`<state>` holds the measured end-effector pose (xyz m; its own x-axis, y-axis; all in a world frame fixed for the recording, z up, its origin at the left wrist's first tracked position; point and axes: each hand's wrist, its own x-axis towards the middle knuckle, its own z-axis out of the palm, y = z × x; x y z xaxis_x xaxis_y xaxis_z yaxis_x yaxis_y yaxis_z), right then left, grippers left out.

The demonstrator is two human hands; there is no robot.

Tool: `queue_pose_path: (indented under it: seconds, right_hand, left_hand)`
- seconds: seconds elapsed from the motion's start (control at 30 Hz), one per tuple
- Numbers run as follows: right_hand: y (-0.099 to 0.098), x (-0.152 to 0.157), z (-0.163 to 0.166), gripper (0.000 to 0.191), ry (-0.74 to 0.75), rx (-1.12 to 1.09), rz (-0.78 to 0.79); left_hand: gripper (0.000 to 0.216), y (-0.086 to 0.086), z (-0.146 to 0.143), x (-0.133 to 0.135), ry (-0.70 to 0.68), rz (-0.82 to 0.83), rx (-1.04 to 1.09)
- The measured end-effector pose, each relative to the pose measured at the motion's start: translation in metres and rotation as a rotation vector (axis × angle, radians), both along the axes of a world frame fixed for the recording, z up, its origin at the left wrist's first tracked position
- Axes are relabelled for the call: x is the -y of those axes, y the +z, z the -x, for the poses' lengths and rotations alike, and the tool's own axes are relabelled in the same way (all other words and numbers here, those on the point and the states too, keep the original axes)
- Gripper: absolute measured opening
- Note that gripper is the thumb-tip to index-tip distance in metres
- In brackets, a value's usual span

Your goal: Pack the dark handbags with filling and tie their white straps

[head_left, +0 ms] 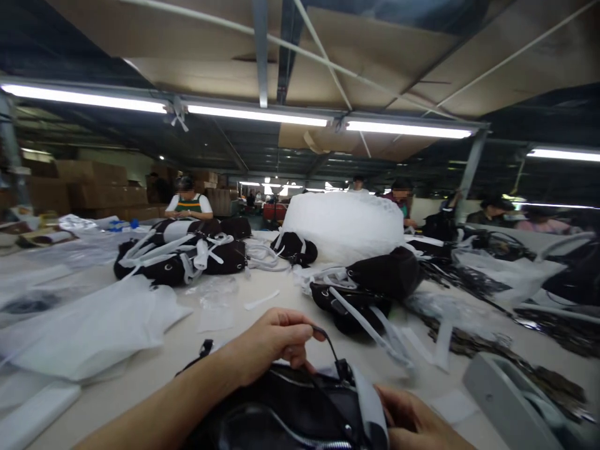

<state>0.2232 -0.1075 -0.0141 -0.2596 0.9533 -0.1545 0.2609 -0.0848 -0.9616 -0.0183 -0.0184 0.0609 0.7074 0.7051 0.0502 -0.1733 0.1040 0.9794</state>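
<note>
A black handbag [281,406] with a silver zipper stands on the table right in front of me, partly cut off by the bottom edge. My left hand [281,340] reaches over its top, fingers closed on a thin black strap [330,344] that arches up from the bag's right end. Around that end runs a band of white wrapping [370,400]. My right hand [412,419] grips the bag's right side beside the wrapping, its fingertips partly hidden by the bag.
More black bags with white-wrapped handles lie at left [159,262] and at right [384,278]. White sheets [98,331] cover the left side. A large white bundle [344,225] stands behind. A grey device [510,400] sits at front right. Co-workers are farther back.
</note>
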Motion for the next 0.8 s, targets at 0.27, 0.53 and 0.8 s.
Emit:
queue_pose_path:
  seconds: [0.27,0.53,0.8]
  right_hand:
    - [0.03,-0.001,-0.005,0.045,-0.005,0.202,-0.055]
    - [-0.002,-0.028,-0.081,0.047,-0.382,0.14,-0.206]
    - [-0.025,-0.041,-0.105,0.045,-0.363,0.176,-0.243]
  left_hand:
    - [0.025,0.024,0.004,0.005,0.009,0.008,-0.011]
    - [0.031,0.041,0.075,-0.012,0.244,0.1,-0.132]
    - [0.035,-0.003,0.138,-0.026,0.539,0.13,-0.103]
